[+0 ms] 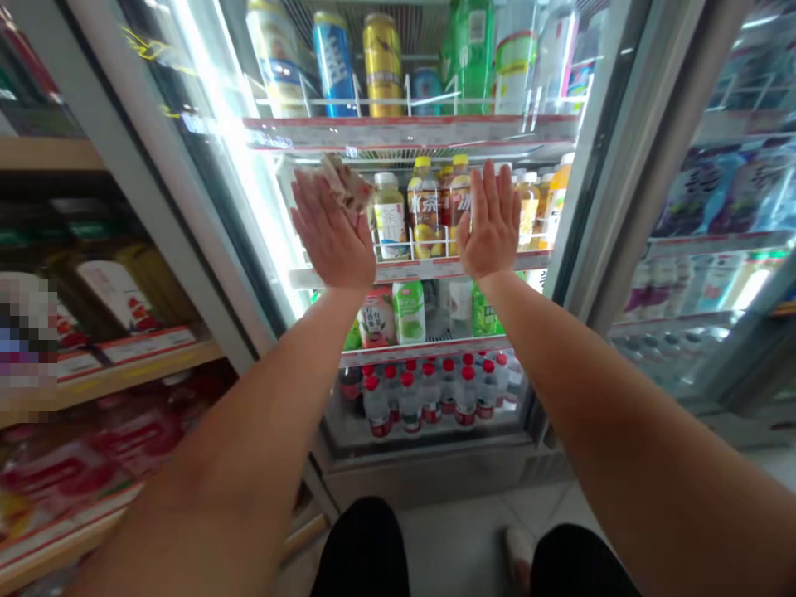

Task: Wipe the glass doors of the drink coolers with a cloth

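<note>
My left hand [339, 245] is raised with its fingers stretched out, holding a crumpled, pale, brownish-patterned cloth [349, 187] flat against the glass door of a drinks fridge [613, 141]. The cloth sticks out past the fingertips and beside the thumb; the rest of it is hidden behind the hand. To its right, my right hand [494, 228] lies flat on the same glass, fingers extended upward and nothing in it. Behind the pane, between the hands, stand a pale tea bottle [390, 217] and yellow-capped brown tea bottles [426, 209].
Cans [382, 66] and a green bottle [476, 58] fill the upper shelf; cartons [409, 313] and red-capped water bottles [407, 402] stand lower. Wooden shelves [155, 356] with bottles are on the left. Another drinks fridge [702, 245] is on the right. Tiled floor [460, 539] lies below.
</note>
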A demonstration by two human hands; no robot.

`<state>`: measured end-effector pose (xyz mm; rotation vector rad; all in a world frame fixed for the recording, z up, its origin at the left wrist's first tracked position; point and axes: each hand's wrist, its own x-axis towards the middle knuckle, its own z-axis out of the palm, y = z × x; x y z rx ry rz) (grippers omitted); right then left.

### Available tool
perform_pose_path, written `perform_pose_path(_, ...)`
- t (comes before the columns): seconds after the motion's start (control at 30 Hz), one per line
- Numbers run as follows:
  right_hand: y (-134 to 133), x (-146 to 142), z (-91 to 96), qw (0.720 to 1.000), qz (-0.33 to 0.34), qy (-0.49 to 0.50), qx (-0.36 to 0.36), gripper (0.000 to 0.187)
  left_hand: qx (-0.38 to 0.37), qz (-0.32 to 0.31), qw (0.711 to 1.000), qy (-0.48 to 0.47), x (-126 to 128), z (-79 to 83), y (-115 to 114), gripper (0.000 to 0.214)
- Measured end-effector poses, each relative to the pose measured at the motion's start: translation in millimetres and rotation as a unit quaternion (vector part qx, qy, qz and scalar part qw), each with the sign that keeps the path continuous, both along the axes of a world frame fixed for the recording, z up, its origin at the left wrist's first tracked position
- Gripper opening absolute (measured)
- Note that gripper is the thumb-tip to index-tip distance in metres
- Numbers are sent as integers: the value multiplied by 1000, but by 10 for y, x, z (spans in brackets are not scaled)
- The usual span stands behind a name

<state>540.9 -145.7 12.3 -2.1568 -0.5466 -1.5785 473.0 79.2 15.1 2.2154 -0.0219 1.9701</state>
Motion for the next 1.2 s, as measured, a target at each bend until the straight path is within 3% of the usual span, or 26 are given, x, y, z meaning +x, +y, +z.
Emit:
perform_pose_path(0.03, 1, 4, -4, 1000, 2, -1, 0, 66, 0, -1, 1000, 3, 6, -53, -35, 78)
perform_pose_path(0.1, 5, 18, -8, 1000, 4, 0, 3, 66, 75, -16, 996, 39, 7, -62, 6, 74)
perform_pose_path(0.2, 13, 56, -8, 1000, 4, -6, 4, 68, 233, -60, 962, 128, -12, 99, 250, 69)
perform_pose_path(0.3, 18, 102, -16, 1000, 5, -28, 2, 69, 312, -96, 928, 179, -11, 245, 480, 73)
perform_pose_path(0.37, 23, 129, -28, 999, 7, -46, 12, 66, 308, -86, 935, 154, 7, 236, 553, 76)
perform_pose_path(0.5, 33, 162, -45, 998, 2, -65, 13, 66, 271, -46, 960, 59, 42, 66, 574, 70)
perform_pose_path(0.8, 32, 128, -16, 996, -2, -86, -7, 71, 308, -14, 951, 2, 22, 6, 579, 57)
perform_pose_path(0.9, 231, -18, 22, 987, 50, -116, -95, 72, 291, 18, 956, -13, 9, -17, 576, 54)
perform_pose_path(1.03, 639, -245, 88, 916, 177, -170, -317, 74, 242, 16, 970, -14, 29, -52, 594, 60)
perform_pose_path(1.1, 801, -294, 124, 897, 199, -185, -348, 69, 221, 6, 975, -11, 40, -62, 601, 67)
perform_pose_path(1.2, 913, -287, 170, 903, 202, -198, -325, 59, 194, 4, 981, 0, 30, -70, 590, 66)
